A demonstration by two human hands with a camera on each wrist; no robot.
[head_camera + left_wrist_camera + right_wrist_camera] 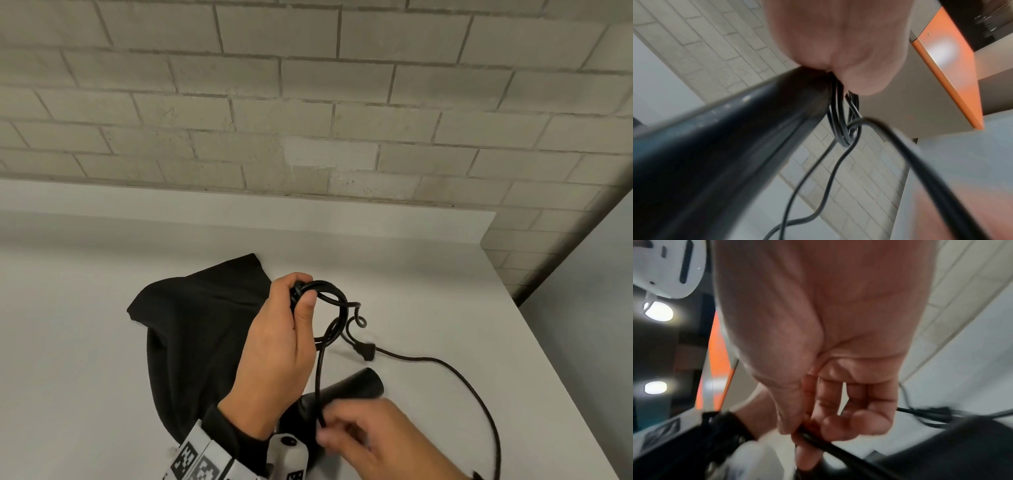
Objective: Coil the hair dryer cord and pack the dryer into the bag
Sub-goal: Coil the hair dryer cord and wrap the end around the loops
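Gripping a small bundle of loops in my left hand (279, 337), I held the coiled part of the cord (330, 310) up above the white table (85, 342), thumb and fingers curled tight round the strands. From the left wrist view the same loops hung just below my closed fingers (859, 81), with looser cord trailing down and away.

My right hand (370, 442) sat lower and nearer to me, thumb and fingertips (838, 428) pinching a single straight run of the cord that rose from there toward the bundle. The other fingers were bent inward.

Between my hands the black hair dryer (352, 385) lay on the table, its barrel pointing up and to the right; its lower part was hidden behind my right hand and left wrist. The black bag (195, 329) lay crumpled on the table to the left of the dryer, partly behind my left hand and forearm. I could not tell from these views whether its mouth was open.

The rest of the cord ran out on the table to the right in a wide curve, and the plug (364, 353) rested on the surface just beyond the loops. A pale brick wall (308, 102) stood behind the table.
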